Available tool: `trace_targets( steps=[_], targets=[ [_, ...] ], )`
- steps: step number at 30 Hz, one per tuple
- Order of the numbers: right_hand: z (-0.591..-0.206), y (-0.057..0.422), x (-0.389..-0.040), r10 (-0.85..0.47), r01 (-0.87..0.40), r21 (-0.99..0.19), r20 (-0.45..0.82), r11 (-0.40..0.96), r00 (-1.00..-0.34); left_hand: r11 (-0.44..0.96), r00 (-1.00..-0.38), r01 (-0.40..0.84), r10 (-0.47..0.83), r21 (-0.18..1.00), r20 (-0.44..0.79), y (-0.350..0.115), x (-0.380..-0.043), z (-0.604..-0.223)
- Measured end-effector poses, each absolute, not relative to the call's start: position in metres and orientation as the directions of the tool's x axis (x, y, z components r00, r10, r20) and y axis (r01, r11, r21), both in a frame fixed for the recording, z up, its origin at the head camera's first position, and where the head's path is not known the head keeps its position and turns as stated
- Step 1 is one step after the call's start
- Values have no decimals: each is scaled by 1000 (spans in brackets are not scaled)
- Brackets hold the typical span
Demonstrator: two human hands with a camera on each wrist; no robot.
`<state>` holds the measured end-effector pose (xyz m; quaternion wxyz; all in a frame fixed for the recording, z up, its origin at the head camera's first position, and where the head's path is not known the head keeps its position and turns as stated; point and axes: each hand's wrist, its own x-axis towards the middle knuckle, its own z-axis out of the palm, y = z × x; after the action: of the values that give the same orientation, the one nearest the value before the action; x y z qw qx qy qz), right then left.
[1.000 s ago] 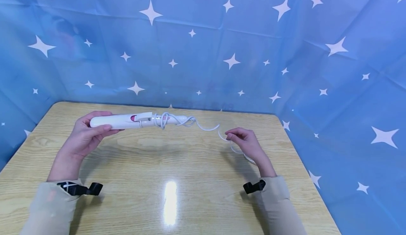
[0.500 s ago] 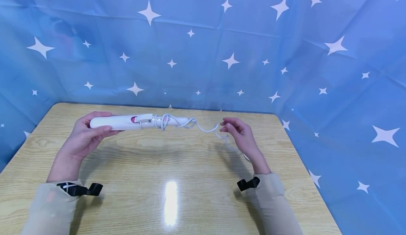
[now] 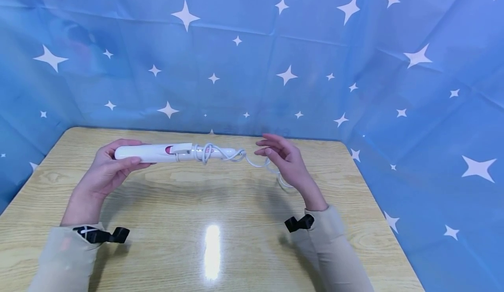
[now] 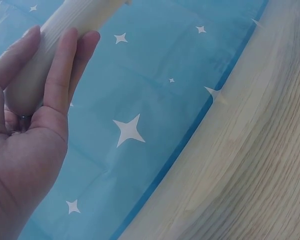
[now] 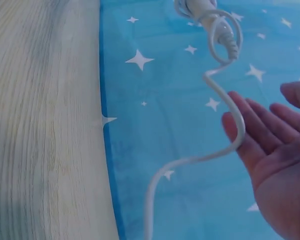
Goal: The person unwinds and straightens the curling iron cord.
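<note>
A white curling iron (image 3: 145, 153) with a pink inner part is held level above the table. My left hand (image 3: 106, 169) grips its thick end, thumb below and fingers behind; the left wrist view shows fingers curled round the white body (image 4: 32, 80). Its white cord (image 3: 208, 152) is wound loosely round the thinner end and then trails off right. Close to that trailing part is my right hand (image 3: 289, 163), fingers loosely spread. In the right wrist view the cord (image 5: 237, 120) passes across the fingers; whether they touch it I cannot tell.
Below lies a light wood-grain table (image 3: 177, 239) with a bright glare spot. Behind and to the right hangs a blue cloth (image 3: 252, 55) with white stars. Black camera mounts (image 3: 104, 235) sit on both wrists.
My right hand has let go of the cord, spread its fingers and moved left and up towards the curling iron. The left hand has barely moved.
</note>
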<state>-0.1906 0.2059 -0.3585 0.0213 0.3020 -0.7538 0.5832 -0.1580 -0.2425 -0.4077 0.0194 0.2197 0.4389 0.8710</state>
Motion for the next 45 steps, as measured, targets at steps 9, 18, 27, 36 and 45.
trace_targets(
  steps=[9, 18, 27, 36, 45],
  targets=[
    [-358, 200, -186, -576, -300, -898, 65, 323, -815, -595, -908, 169, 217, 785, 359, -242, -158, -406],
    [-362, 198, -186, -580, -269, -830, -79, 489, -811, -581, -905, 161, 237, 798, 355, -241, -155, -412],
    [-371, 214, -184, -494, -351, -811, 89, 469, -865, -591, -900, 152, 249, 792, 358, -246, -154, -414],
    [-366, 242, -184, -433, -362, -828, 163, 428, -886, -663, -899, 166, 202, 730, 388, -250, -157, -413],
    [-371, 258, -182, -427, -364, -834, 176, 414, -887, -693, -898, 144, 210, 707, 388, -249, -156, -413]
  ],
)
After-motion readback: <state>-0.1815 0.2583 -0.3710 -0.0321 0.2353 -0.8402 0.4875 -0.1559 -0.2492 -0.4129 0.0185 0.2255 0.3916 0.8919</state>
